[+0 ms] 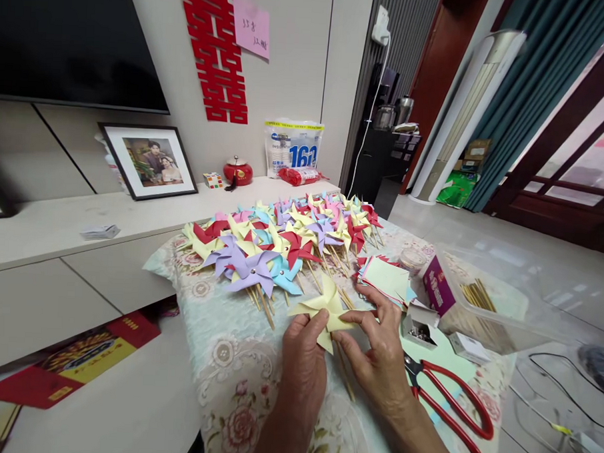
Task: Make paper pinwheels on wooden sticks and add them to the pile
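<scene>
Between my two hands is a pale yellow paper pinwheel (330, 296) with a thin wooden stick (344, 372) slanting down from it. My left hand (305, 357) pinches the pinwheel near its middle, thumb on top. On the other side, my right hand (379, 347) holds a blade of it between thumb and fingers. The pinwheel's centre is partly covered by my fingers. Just beyond lies a large heap of finished pinwheels (253, 270) in purple, yellow, red, blue and pink, on sticks. Red-handled scissors (449, 400) lie beside my right forearm.
A stack of coloured paper squares (386, 278), an opened small box of metal pins (420, 332), a small white box (469, 347) and a clear plastic bin (498, 322) with sticks are at right. The floral tablecloth (240, 384) covers the table. Behind stands a white cabinet (147, 213) with a framed photo.
</scene>
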Demonstrator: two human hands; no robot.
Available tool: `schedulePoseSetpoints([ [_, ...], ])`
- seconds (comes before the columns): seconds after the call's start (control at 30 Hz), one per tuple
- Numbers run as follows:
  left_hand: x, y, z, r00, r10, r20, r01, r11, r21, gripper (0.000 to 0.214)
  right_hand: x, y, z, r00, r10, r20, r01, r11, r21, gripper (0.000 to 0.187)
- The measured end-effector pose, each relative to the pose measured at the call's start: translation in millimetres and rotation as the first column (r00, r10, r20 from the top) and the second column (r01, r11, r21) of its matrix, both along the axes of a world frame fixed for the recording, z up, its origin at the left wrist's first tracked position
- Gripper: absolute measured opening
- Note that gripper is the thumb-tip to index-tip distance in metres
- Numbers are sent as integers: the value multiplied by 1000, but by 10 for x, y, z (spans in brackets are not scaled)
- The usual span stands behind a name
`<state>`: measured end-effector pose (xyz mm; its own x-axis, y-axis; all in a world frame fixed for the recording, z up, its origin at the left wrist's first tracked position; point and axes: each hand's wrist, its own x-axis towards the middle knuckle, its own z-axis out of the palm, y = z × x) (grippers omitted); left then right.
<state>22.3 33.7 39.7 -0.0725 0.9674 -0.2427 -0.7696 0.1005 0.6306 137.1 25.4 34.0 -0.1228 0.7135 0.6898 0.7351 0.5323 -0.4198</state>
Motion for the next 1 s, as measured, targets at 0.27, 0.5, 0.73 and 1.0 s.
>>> schedulePoseSetpoints([
  [0.27,16,-13,12,999,-1,-36,0,1000,-14,17,-3,12,-9,1000,-8,-16,8,1000,5,7],
  [0.5,1,-12,-12,1000,3,-10,-3,1000,-12,12,7,17,-28,999,49,-5,-49,998,-35,8],
  [0.73,31,-35,8,1000,15,-15,-15,1000,-16,13,-14,27,-28,999,32,-28,-32,999,-6,7],
  [1.0,60,-43,4,1000,1,9,-1,1000,5,11,4,25,-39,999,44,-26,-45,998,-34,10],
])
